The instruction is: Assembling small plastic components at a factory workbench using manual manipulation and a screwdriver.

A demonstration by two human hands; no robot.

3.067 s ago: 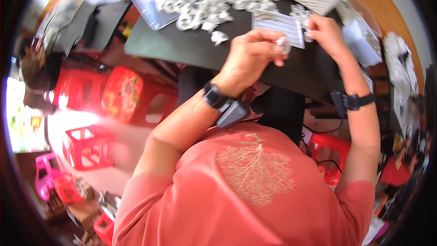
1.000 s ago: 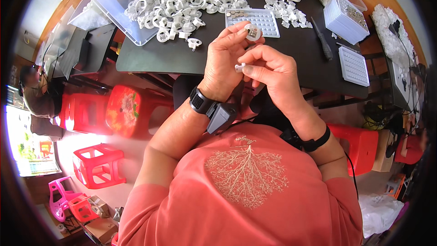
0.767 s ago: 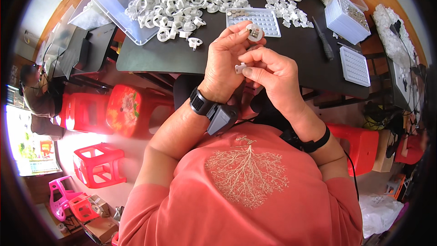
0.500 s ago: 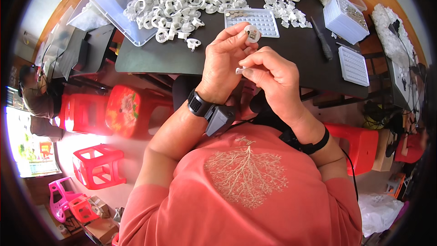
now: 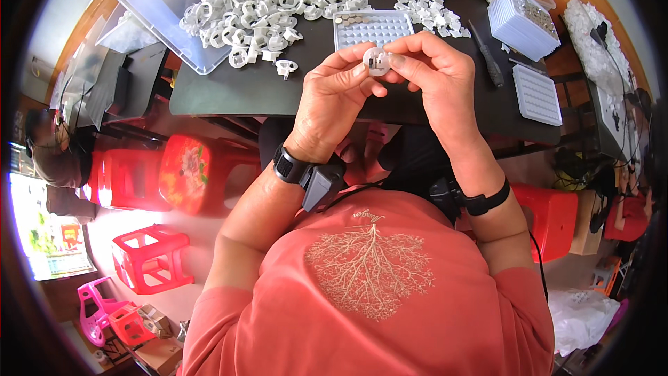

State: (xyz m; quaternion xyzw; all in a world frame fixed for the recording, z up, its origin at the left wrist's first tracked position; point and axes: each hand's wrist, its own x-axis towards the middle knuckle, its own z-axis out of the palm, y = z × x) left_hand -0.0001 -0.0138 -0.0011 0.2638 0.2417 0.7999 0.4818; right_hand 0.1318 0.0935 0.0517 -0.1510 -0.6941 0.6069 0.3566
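Observation:
A round white plastic part (image 5: 376, 62) with dark slots in its face is held up over the table's near edge. My left hand (image 5: 332, 94) pinches its left side between thumb and fingers. At its right rim, the thumb and index finger of my right hand (image 5: 442, 73) close on the part. The small white piece from before cannot be made out now; fingers may cover it. Just beyond the hands lies a white tray of round pockets (image 5: 387, 26), with several small metal-coloured discs (image 5: 353, 19) in its far left pockets.
A heap of white ring-shaped parts (image 5: 268, 3) spills from a clear bin (image 5: 156, 17). Small white pieces (image 5: 433, 12) lie right of the tray. Farther right are a dark-handled tool (image 5: 489, 59), stacked trays (image 5: 522, 21) and another tray (image 5: 537, 95). Red stools (image 5: 149, 257) stand left.
My right hand has moved up and outward, bringing its fingers to the round part. My left hand has lowered the part slightly and turned its slotted face into view.

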